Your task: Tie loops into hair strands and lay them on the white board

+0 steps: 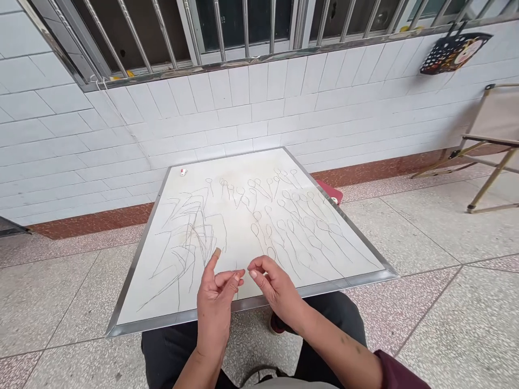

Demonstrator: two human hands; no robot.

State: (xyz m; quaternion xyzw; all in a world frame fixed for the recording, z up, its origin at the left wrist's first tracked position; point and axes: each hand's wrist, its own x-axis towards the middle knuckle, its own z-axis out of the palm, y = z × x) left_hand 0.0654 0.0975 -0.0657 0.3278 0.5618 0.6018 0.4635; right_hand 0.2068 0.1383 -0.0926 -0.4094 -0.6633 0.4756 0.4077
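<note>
The left hand's (214, 297) fingers seem to pinch a thin wire (237, 293) over the tabletop (243, 162); whether the right hand's (281, 286) curled fingers grip it, I cannot tell. A loose pinch could drop it among the looped wires (255, 224).

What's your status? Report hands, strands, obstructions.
Left hand, right hand: pinched close together, hold too fine to tell. Looped strands right, bent strands left on board. White item, far left corner, apart from hands.

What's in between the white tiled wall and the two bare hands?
In the head view, a flat white board with a grey metal frame, scattered with thin dark wire-like loops and bent strands.
</note>
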